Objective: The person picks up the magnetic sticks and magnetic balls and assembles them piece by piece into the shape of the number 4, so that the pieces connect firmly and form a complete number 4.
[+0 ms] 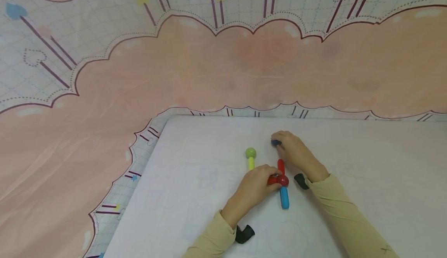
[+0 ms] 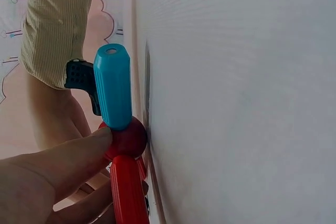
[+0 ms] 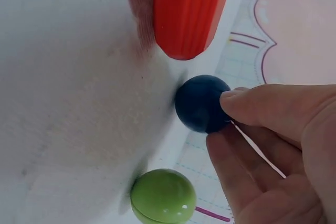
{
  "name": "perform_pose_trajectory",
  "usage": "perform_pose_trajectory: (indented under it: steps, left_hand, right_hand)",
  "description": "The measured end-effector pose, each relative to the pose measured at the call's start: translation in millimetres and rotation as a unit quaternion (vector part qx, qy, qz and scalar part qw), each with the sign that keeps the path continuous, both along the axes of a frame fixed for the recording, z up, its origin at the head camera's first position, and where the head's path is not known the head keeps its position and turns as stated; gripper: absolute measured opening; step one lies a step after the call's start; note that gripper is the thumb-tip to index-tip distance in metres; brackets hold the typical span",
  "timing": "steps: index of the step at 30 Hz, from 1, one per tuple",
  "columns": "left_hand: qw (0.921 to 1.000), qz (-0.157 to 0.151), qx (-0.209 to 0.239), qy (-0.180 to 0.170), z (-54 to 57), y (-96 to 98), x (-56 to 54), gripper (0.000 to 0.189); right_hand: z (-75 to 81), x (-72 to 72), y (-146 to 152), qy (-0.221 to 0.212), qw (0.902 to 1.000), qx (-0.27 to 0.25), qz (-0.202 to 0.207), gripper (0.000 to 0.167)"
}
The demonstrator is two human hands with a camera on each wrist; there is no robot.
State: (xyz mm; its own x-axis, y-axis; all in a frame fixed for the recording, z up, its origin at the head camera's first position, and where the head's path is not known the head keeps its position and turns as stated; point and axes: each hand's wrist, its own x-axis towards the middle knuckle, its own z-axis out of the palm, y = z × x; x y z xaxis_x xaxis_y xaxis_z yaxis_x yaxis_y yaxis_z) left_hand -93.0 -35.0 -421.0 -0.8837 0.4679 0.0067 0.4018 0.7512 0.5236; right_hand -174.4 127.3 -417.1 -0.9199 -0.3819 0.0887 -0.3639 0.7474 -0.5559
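Note:
My left hand (image 1: 254,185) grips a red ball (image 1: 283,180) that has rods stuck into it. A blue rod (image 1: 284,198) points toward me from the ball, one red rod (image 1: 281,166) points away, and another red rod (image 1: 272,180) lies along my left fingers. Further back, my right hand (image 1: 296,149) pinches a dark blue ball (image 3: 202,103) between thumb and fingertips, low at the white surface. In the right wrist view the blue ball sits just beyond the red rod's free end, apart from it.
A green ball (image 1: 250,153) on a yellow-green rod (image 1: 251,163) lies left of the red ball, partly behind my left hand. The right wrist view shows a green ball (image 3: 163,196) near the blue one. Everything lies on a white tabletop (image 1: 188,149) beside patterned pink cloth (image 1: 104,134).

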Motion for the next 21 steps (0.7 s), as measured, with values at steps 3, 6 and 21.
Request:
perform_pose_trajectory:
  steps: [3,6,21]
  left_hand:
    - [1.0,-0.001,-0.001,-0.004,-0.4,1.0,-0.4,0.029]
    - [1.0,-0.004,0.0,-0.006,-0.8,2.5,-1.2,0.028]
    - [0.9999,-0.011,0.0,-0.008,-0.3,4.0,-2.0,0.029]
  right_hand:
    - [0.6,1.0,0.4,-0.006,0.9999,-0.009,-0.003,0.032]
    - [0.8,1.2,0.8,-0.007,0.9998,-0.018,-0.005,0.03]
    - [2.9,-1.8,-1.8,-0.043,0.9985,0.008,-0.033,0.03]
